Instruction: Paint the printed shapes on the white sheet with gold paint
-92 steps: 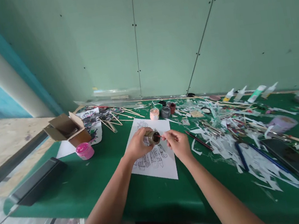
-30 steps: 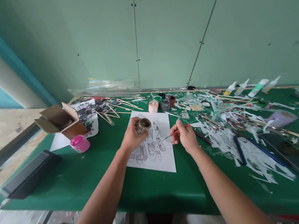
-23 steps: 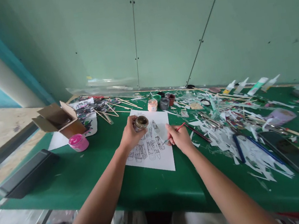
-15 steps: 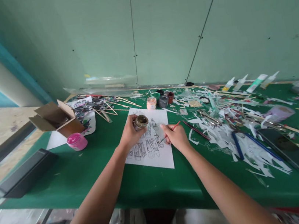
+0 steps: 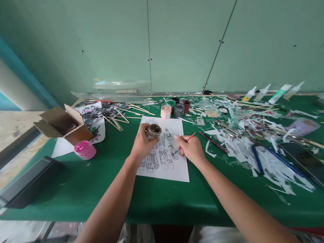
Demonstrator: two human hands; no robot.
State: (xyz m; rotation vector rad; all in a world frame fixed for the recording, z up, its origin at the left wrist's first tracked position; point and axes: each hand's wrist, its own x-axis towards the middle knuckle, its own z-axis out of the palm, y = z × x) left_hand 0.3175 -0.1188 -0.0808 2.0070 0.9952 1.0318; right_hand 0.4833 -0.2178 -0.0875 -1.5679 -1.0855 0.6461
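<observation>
A white sheet of paper with black line drawings of patterned strips lies on the green table. Over its left part, my left hand is closed around a small open paint jar with dark olive-brown paint inside. My right hand pinches a thin paintbrush with a red handle. The brush tip points down-left at one of the drawn strips near the sheet's right side; whether it touches the paper I cannot tell. Faint olive colour shows on strips near the tip.
Paint jars stand just beyond the sheet. Left are a pink jar, an open cardboard box and a dark grey case. Paper scraps, a dark pencil-like stick and a phone lie to the right.
The camera view has shifted slightly, so the scene sits a little further right. Both hands keep their holds on the jar and brush, with barely any movement over the sheet.
</observation>
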